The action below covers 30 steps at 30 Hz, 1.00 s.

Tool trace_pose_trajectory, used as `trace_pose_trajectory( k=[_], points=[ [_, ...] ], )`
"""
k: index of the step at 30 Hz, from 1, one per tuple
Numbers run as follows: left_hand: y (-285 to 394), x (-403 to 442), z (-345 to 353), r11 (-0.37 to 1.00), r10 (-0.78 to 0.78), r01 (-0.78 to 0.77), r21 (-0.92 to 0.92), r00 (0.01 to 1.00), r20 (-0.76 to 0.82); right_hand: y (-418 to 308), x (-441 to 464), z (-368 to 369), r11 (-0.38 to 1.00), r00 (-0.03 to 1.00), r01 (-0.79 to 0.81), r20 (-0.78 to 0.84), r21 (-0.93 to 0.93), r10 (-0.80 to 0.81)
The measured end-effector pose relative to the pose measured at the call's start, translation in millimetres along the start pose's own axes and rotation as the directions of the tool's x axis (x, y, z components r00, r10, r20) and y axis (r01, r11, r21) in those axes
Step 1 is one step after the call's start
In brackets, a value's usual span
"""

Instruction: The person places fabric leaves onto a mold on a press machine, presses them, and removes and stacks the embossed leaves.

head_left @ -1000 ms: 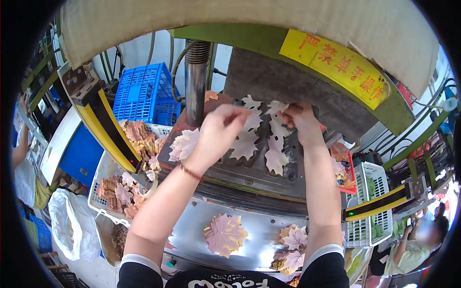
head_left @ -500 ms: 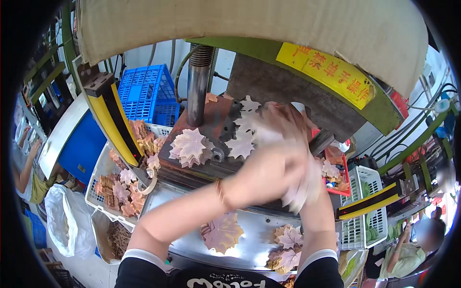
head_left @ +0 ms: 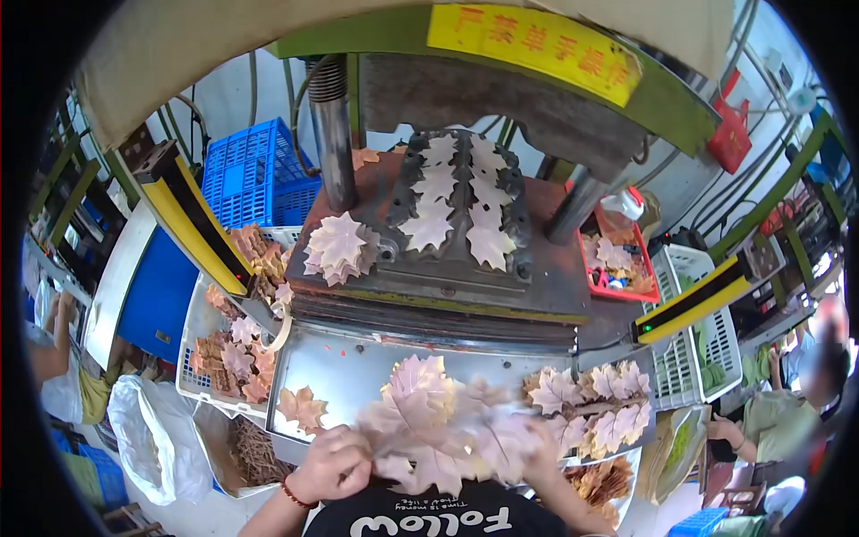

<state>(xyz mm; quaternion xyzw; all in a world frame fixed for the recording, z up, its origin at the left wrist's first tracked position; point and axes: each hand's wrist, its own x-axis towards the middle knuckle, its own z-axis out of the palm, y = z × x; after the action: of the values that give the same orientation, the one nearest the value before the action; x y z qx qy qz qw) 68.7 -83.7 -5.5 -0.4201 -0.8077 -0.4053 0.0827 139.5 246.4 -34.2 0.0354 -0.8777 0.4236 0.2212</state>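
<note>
A cluster of pinkish artificial maple leaves [head_left: 447, 438] stretches between my hands in front of my chest, smeared by motion in places. My left hand [head_left: 335, 464], with a bracelet at the wrist, is closed in a pinch on its left end. At the right end my right hand [head_left: 544, 458] is closed on the leaves too, its fingertips blurred and partly covered. Beyond, two rows of pale leaves [head_left: 434, 183] lie on the dark metal mould [head_left: 458, 242] of the press. A stack of leaves [head_left: 338, 246] sits on the press bed left of the mould.
Steel posts [head_left: 333, 143] flank the mould, and yellow-black guards [head_left: 192, 219] stand at both sides. Piled leaves [head_left: 595, 398] lie on the metal tray [head_left: 340, 358], right side. Leaves fill a white basket [head_left: 219, 403] at left. A red bin [head_left: 658, 294] stands at right; a co-worker sits beyond.
Both hands have drawn back from the mould to my chest and moved apart, with leaves between them. The mould's two leaf rows are now uncovered. My head view has shifted.
</note>
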Motion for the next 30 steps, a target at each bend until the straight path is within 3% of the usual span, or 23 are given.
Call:
trace_pose_trajectory(
  k=[1, 3, 6, 12, 18, 24, 30],
  points=[
    [-3, -10, 5, 0.997, -0.079, 0.08, 0.023, 0.996, -0.044, 30, -36, 16, 0.986, 0.981, -0.165, 0.101, -0.011, 0.165],
    [-8, -17, 16, 0.972, -0.048, 0.055, 0.229, 0.998, -0.037, 28, -59, 27, 0.982, 0.991, 0.03, 0.133, -0.189, -0.005],
    [-24, -40, 42, 0.895, -0.024, 0.057, 0.443, 0.997, -0.079, 23, -49, 36, 0.897, 0.949, 0.314, 0.112, -0.31, -0.294],
    [-27, -43, 48, 0.914, -0.02, 0.088, 0.396, 0.985, -0.172, 28, -55, 40, 0.9, 0.968, 0.252, 0.089, -0.357, -0.235],
    [-28, -42, 48, 0.909, -0.019, 0.099, 0.405, 0.98, -0.197, 34, -55, 44, 0.874, 0.945, 0.32, 0.061, -0.365, -0.32],
    [-28, -43, 47, 0.9, -0.017, 0.09, 0.427, 0.985, -0.172, 23, -56, 39, 0.921, 0.981, 0.193, 0.064, -0.338, -0.182],
    [-27, -52, 47, 0.884, 0.066, 0.008, 0.468, 0.988, -0.14, 25, -53, 39, 0.907, 0.966, 0.255, 0.05, -0.335, -0.253]
  ],
)
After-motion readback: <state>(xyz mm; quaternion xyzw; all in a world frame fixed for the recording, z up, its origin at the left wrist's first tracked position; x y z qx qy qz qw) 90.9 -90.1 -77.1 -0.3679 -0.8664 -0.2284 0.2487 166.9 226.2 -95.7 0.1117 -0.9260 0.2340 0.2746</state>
